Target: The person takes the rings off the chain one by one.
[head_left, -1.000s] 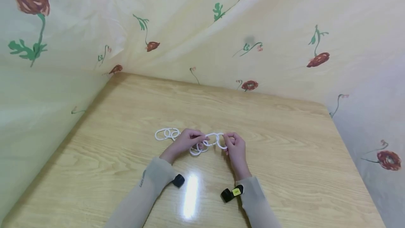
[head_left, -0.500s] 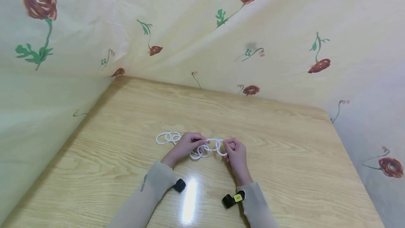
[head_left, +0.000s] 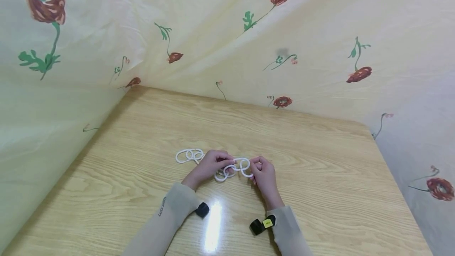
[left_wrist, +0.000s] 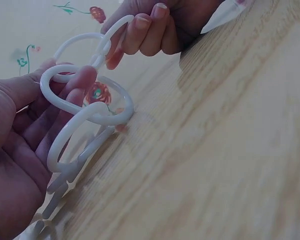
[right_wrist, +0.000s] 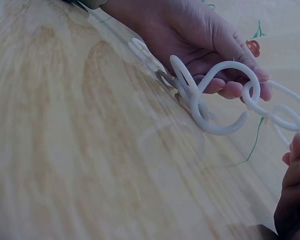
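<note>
A chain of white plastic links runs between the hands over the wooden table (head_left: 302,177). My left hand (head_left: 209,165) pinches one oval link (head_left: 242,158) between thumb and fingers. My right hand (head_left: 264,172), just to its right, pinches the end link (head_left: 245,174), which is threaded through the oval one. In the right wrist view, a hooked link (right_wrist: 222,131) with a gap in its side hangs below the left hand (right_wrist: 190,37). More links (left_wrist: 65,145) trail down past the left palm to the tabletop in the left wrist view.
The chain's far end (head_left: 182,156) lies on the table left of the left hand. Flower-printed cloth (head_left: 213,31) hangs behind the table and along both sides. Dark wrist cameras (head_left: 202,209) sit at the cuffs. A bright reflection (head_left: 213,224) shows on the tabletop near the front.
The head view tilted slightly, then steadied. My right hand has moved a little left, and its end link now overlaps more of the oval link. My left hand keeps its pinch.
</note>
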Tool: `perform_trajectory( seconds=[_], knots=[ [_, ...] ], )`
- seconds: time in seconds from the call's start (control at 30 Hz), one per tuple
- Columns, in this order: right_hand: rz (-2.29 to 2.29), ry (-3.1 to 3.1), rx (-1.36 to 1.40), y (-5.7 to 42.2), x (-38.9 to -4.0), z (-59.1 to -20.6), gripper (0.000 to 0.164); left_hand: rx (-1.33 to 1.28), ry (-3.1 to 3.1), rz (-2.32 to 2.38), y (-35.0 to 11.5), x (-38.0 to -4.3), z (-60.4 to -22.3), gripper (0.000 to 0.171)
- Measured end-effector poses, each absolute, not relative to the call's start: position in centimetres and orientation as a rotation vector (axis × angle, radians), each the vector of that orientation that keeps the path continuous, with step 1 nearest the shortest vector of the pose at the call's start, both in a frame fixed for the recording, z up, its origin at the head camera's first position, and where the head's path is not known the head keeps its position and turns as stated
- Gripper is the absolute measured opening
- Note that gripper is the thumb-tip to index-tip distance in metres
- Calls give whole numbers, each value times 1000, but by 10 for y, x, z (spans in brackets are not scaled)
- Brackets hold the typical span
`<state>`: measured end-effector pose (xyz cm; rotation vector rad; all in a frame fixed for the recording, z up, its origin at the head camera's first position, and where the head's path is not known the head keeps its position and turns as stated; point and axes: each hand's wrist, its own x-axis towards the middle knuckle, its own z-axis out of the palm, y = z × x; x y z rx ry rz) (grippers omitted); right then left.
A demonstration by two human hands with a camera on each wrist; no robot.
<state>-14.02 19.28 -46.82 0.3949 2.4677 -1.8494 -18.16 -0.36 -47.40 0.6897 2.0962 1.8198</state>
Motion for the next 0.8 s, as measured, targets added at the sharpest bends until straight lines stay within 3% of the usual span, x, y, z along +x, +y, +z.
perform_trajectory(
  seconds=[0.8],
  knots=[
    [-1855,2439,366,193,-136,-468,16,753,2191,1773,-4,-181,-479,18]
  ],
)
